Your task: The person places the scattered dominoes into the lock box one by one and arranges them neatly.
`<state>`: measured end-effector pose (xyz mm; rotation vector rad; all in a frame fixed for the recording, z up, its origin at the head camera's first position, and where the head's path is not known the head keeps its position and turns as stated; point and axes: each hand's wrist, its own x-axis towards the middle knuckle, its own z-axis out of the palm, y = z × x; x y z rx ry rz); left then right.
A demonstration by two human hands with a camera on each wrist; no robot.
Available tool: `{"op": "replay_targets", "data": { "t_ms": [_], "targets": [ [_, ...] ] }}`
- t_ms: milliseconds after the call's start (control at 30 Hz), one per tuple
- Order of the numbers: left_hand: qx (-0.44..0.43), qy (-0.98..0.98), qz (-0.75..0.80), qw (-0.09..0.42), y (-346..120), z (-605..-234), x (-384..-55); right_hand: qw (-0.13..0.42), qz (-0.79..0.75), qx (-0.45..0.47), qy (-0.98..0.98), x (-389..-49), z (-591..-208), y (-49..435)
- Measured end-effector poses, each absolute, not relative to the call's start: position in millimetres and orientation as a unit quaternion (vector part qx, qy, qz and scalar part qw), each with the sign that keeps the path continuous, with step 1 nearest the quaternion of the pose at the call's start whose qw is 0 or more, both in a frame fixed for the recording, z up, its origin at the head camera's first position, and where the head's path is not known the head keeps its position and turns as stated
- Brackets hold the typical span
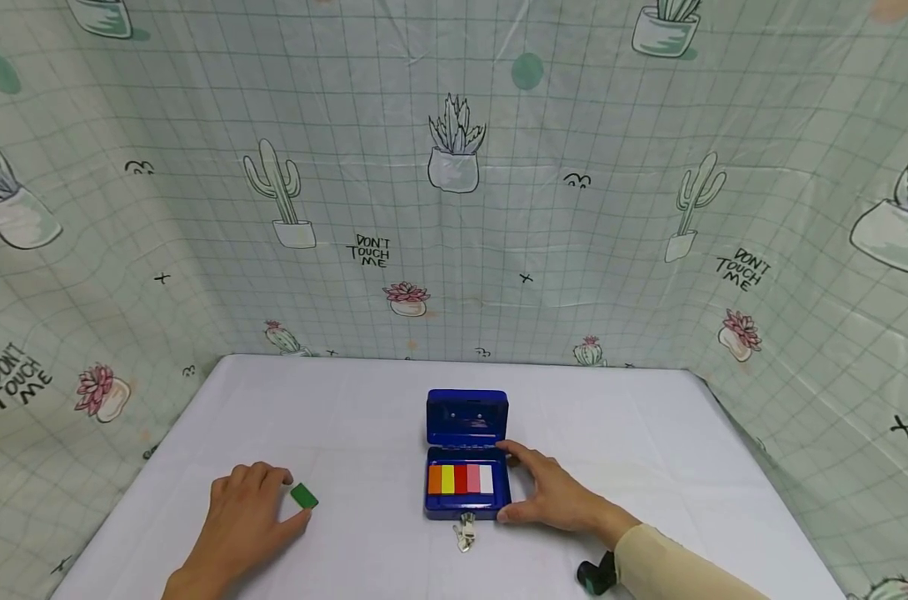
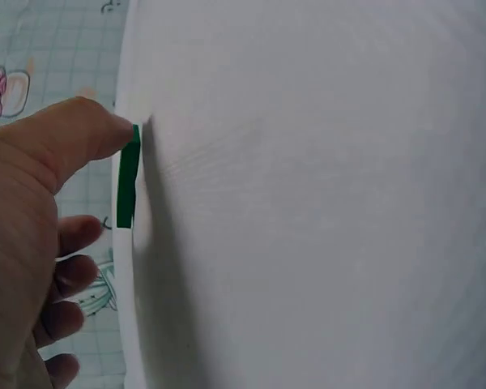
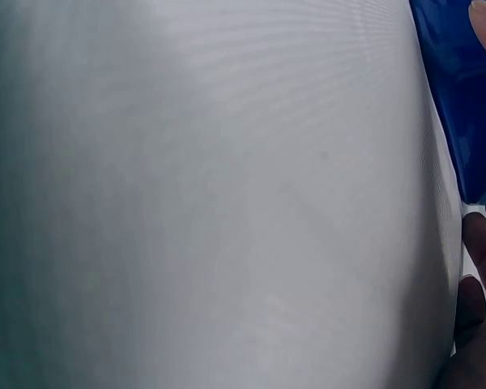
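Observation:
A small green block [image 1: 304, 497] lies on the white table between the thumb and forefinger of my left hand [image 1: 246, 517]. In the left wrist view the thumb tip meets one end of the green block [image 2: 127, 180], while the other fingers stay apart from it. My right hand [image 1: 555, 492] grips the right side of a blue cash box [image 1: 433, 505], thumb at the front corner and forefinger near the hinge. Its lid [image 1: 466, 417] stands raised. Inside lies a row of orange, yellow, red, pink and white blocks [image 1: 461, 479]. The right wrist view catches only the blue box's edge [image 3: 470, 121].
Keys [image 1: 465, 537] hang from the lock at the box's front. A dark object [image 1: 596, 577] sits by the right sleeve [image 1: 679, 567], partly hidden. Cactus-print cloth [image 1: 454, 250] walls off the back and sides of the white table [image 1: 364, 417].

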<state>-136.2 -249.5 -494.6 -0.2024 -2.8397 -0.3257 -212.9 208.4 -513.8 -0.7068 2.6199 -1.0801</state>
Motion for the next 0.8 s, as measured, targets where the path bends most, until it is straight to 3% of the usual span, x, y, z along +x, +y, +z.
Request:
{"op": "replay_targets", "data": {
  "t_ms": [367,633,800],
  "targets": [
    [-0.074,-0.982,-0.104,0.137,-251.2,-501.8,-140.0,0.113,-0.365,-0.237,0.893,-212.1,-511.8,207.4],
    [-0.058,-0.987,-0.109,0.1,-248.2,-498.3,-141.7,0.133,-0.365,-0.222,0.895,-212.0,-510.3,207.3],
    [-0.076,-0.984,-0.11,0.114,-246.7,-497.8,-143.9,0.133,-0.365,-0.219,0.895,-212.0,-510.7,207.1]
  ]
}}
